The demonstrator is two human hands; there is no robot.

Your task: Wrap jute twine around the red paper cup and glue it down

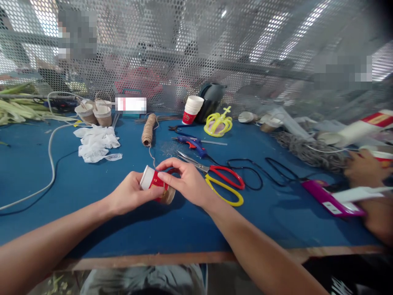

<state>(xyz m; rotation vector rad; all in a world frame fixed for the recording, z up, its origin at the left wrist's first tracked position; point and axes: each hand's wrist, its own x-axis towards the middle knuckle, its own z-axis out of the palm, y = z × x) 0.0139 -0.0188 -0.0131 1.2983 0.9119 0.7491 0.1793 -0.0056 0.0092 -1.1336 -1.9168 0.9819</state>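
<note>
A red and white paper cup (148,177) lies tilted between my hands, with brown twine wound around its lower end. My left hand (130,192) grips the cup near its white rim, thumb along the side. Over the twine-wrapped end, the fingers of my right hand (184,180) are closed on the cup and the strand. From there the twine (152,157) runs up to a twine spool (149,129) lying beyond my hands. Just right of my right hand are large scissors (221,174) with one red and one yellow handle.
A blue hot glue gun (193,145), pliers (178,128), a yellow crown-shaped piece (218,123) and stacked paper cups (192,110) stand or lie farther back. White gloves (98,141) and twine-wrapped cups (102,114) are left. A co-worker's hand (365,168) is at right, near a purple box (330,198).
</note>
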